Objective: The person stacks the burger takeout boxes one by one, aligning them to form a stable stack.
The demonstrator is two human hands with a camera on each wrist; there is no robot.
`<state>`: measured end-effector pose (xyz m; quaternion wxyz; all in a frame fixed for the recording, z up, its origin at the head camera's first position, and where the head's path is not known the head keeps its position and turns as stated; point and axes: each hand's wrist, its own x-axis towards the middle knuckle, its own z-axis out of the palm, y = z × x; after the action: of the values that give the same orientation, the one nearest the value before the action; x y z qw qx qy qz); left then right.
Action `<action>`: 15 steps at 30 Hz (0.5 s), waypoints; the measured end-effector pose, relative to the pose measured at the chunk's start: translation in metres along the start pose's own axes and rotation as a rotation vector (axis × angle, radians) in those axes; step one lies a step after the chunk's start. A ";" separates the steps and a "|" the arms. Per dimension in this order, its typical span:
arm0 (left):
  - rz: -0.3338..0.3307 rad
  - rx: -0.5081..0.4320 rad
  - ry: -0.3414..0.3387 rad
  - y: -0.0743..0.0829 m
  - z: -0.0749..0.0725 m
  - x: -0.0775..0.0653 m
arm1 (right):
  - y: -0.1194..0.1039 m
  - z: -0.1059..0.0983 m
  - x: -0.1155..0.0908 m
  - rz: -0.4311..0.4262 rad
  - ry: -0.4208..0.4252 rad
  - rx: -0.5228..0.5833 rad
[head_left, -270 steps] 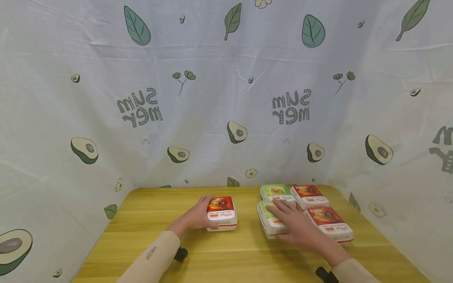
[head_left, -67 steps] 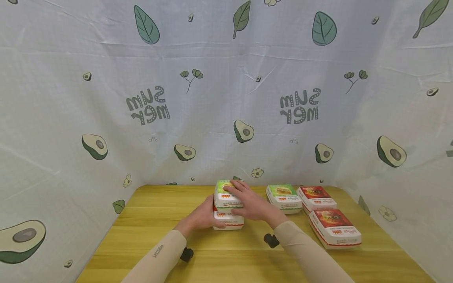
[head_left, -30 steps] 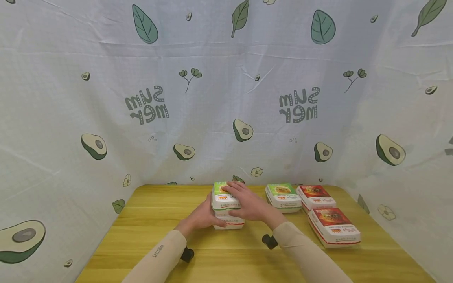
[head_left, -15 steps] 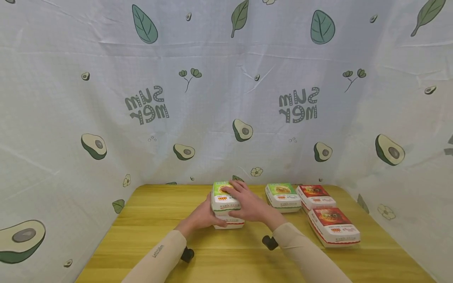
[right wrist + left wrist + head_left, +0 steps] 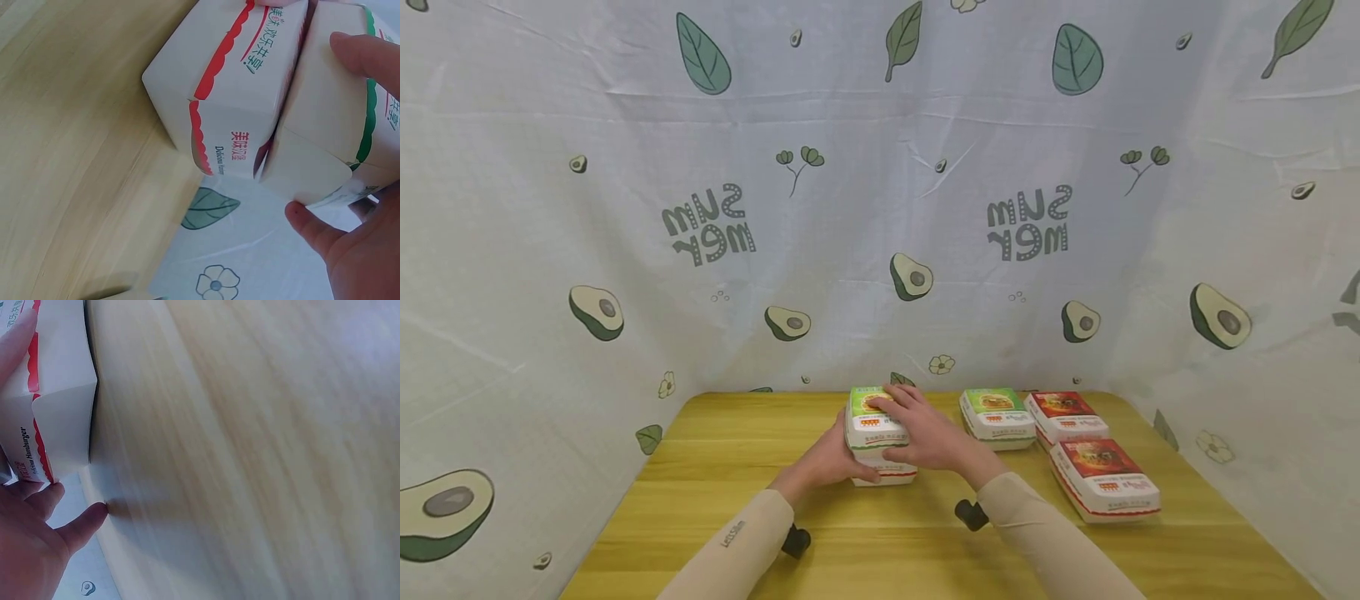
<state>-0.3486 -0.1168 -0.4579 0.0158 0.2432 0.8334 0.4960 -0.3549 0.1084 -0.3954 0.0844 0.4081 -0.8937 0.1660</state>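
Two hamburger boxes are stacked in the middle of the wooden table. The lower one, a white box with red trim [image 5: 891, 477], sits on the tabletop, mostly covered in the head view. My left hand [image 5: 827, 457] grips its left side, thumb across the front. On top is a green-topped hamburger box [image 5: 867, 425], held by my right hand [image 5: 928, 437] with fingers over the lid and thumb on the front. In the right wrist view the green-trimmed box [image 5: 328, 94] rests against the top of the red-trimmed box [image 5: 237, 87].
To the right stands another green-topped box [image 5: 997, 421]. Beside it are two red-topped boxes, one behind [image 5: 1067, 417] and one in front [image 5: 1105, 479]. A white patterned cloth [image 5: 842, 208] hangs behind and around the wooden table [image 5: 850, 558].
Since the earliest frame, my right hand has brought the nearer green-topped box from the right onto the red-topped one. Over the last second it has hardly moved.
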 end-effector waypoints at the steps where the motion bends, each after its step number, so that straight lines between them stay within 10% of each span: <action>1: 0.004 -0.003 -0.001 -0.001 0.000 0.000 | 0.000 0.000 0.000 -0.001 -0.001 0.001; 9: 0.066 -0.033 0.005 -0.004 -0.002 0.002 | 0.003 0.002 0.002 -0.011 0.000 -0.012; 15: -0.043 0.034 0.087 -0.004 -0.008 -0.001 | 0.004 0.002 0.001 -0.012 -0.002 -0.012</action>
<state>-0.3515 -0.1252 -0.4576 -0.0139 0.2036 0.8467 0.4913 -0.3585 0.1095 -0.3983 0.0870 0.4130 -0.8924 0.1597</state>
